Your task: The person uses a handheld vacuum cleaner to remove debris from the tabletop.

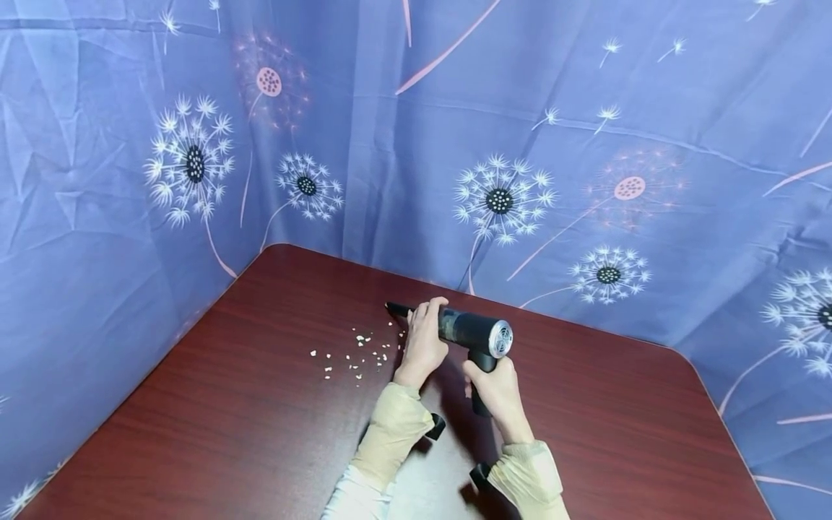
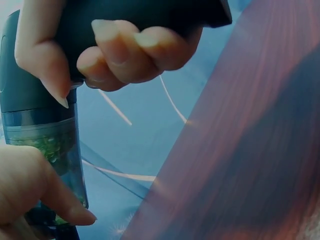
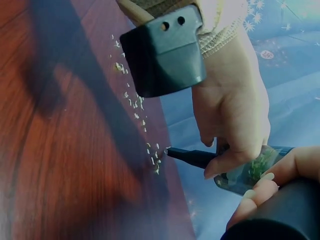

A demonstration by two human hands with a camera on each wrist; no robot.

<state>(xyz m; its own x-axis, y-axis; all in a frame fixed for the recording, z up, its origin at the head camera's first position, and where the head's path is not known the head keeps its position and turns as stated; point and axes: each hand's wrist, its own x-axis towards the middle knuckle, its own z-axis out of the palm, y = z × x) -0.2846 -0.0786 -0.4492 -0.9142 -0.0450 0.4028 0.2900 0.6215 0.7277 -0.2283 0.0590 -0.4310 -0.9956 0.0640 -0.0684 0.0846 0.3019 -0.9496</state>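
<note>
A black handheld vacuum cleaner [image 1: 466, 328] is held over the table in the head view, its round silver vent facing back right. My left hand [image 1: 425, 345] grips its front part, just behind the narrow black nozzle [image 3: 192, 157]. Around the handle curl the fingers of my right hand [image 1: 500, 393]. Green matter shows inside the clear dust cup [image 2: 47, 140] in the left wrist view. Small white scraps [image 1: 362, 339] lie scattered left of the nozzle. In the right wrist view the nozzle tip is close to the far end of the scraps.
The reddish-brown wooden table [image 1: 214, 404] extends on both sides of the hands. Blue curtains [image 1: 416, 159] with dandelion prints hang along its left and far edges. A black wrist mount [image 3: 162, 52] sits on the left sleeve, and another black mount [image 1: 479, 475] on the right.
</note>
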